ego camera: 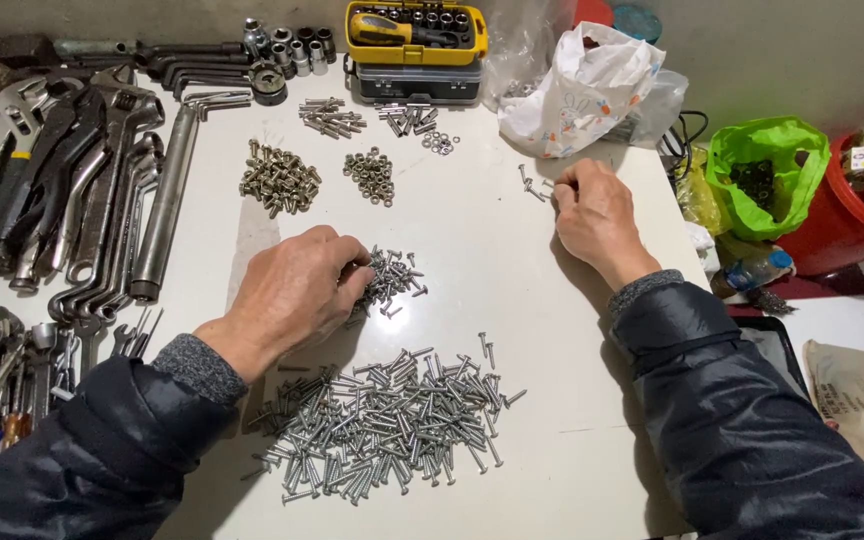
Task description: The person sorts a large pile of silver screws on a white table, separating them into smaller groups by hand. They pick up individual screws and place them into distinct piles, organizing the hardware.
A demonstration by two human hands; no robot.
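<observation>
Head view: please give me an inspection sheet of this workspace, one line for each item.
Surface: white table, scuffed, bare at the near right.
Job's things: small pile of short silver screws under the left hand; few silver screws by the right hand; large heap of long silver screws nearer.
Clutter: grey metal wrenches and pliers at left; pile of nuts; yellow and black bit case; white plastic bag.
Hands: left hand fingers in the small pile; right hand closed, fingertips pinched at the few screws.
Cables: black cable behind the bag.
Surroundings: green plastic bag, red bucket.
</observation>
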